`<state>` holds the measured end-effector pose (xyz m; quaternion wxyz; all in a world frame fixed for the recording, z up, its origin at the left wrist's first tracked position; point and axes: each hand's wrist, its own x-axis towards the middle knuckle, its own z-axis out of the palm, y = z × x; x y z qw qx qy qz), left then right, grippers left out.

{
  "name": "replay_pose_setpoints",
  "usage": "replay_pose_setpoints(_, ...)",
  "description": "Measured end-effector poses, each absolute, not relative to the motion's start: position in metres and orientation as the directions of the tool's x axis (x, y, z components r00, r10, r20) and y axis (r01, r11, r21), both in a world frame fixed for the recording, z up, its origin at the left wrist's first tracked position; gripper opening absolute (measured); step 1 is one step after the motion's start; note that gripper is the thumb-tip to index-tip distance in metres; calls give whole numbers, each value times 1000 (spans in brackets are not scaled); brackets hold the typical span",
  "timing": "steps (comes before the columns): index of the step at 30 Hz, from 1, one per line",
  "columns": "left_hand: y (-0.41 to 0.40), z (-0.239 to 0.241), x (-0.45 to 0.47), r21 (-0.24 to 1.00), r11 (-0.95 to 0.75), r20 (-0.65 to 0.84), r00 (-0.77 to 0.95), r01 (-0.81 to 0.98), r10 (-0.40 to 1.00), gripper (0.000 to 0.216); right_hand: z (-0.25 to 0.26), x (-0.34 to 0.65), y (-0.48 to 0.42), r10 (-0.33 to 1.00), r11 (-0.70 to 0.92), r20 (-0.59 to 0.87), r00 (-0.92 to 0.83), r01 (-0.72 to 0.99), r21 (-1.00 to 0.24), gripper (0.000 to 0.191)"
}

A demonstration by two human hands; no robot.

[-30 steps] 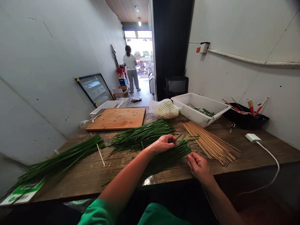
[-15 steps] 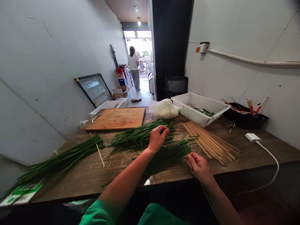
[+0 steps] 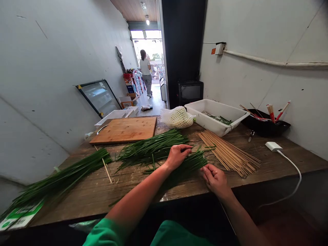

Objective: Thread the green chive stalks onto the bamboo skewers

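Far left, well apart from the left grip: long green leaf bundle (image 3: 61, 174) flat on the counter (image 3: 77, 201); pale stick (image 3: 107, 171) beside its right end. Both unchanged.

Beyond and left of the left grip: cutting board (image 3: 125, 130), lying as before. Far past it, a person (image 3: 145, 68) with back turned; a second ago this person stood more to the left.

Just beyond the left grip: far leaf pile (image 3: 151, 145), place unchanged. Behind that, an item in white foam net (image 3: 178, 118).

Left grip (image 3: 178, 156): thumb and forefinger extended, tips brought close together near the cut ends of the near leaf bunch (image 3: 196, 160). Cannot tell whether a stem is between them. Change: half a second ago this hand was over the far pile; it has since shifted rightward.

Near leaf bunch: below the left grip, between both hands, not visibly shifted.

Right grip (image 3: 216, 178): fingers curled, tips pinched at the bunch's right end, as in the earlier frames. Cannot tell what, if anything, is pinched.

Beyond and right of the right grip: fanned skewers (image 3: 229, 153), white tub (image 3: 202, 119), black bowl (image 3: 274, 129), white adapter (image 3: 273, 147). All unchanged.
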<state>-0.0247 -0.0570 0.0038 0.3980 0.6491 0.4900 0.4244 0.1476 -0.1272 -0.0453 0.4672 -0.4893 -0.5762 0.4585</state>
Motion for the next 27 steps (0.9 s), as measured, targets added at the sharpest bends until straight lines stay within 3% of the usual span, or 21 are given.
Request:
replay_pose_setpoints(18,-57,0,-25,899,-285,234,186,333,954,23,-47,149,-125,991,113,101,-83,157,-981,37)
replay_pose_setpoints(27,-59,3,-25,888,-305,256,182,344,950,20,-50,149,-124,989,54,44,-139,74,-996,36)
